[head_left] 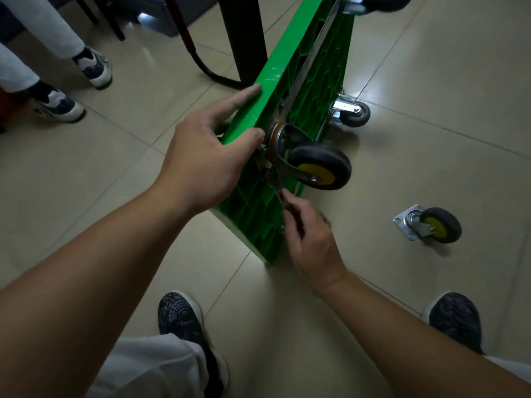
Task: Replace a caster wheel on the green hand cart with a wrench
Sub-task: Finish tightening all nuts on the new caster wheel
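dark shoes stand near. left hand grips the green hand cart, tipped on its side. right hand pinches the wrench by the caster wheel. it looks stiff, heavy; hold its edge.

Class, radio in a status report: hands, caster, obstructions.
Left hand grips green cart edge. Right hand pinches wrench at mounted caster. Spare caster on floor, apart.

Beige tiled floor; green cart standing on edge; loose caster lying beside
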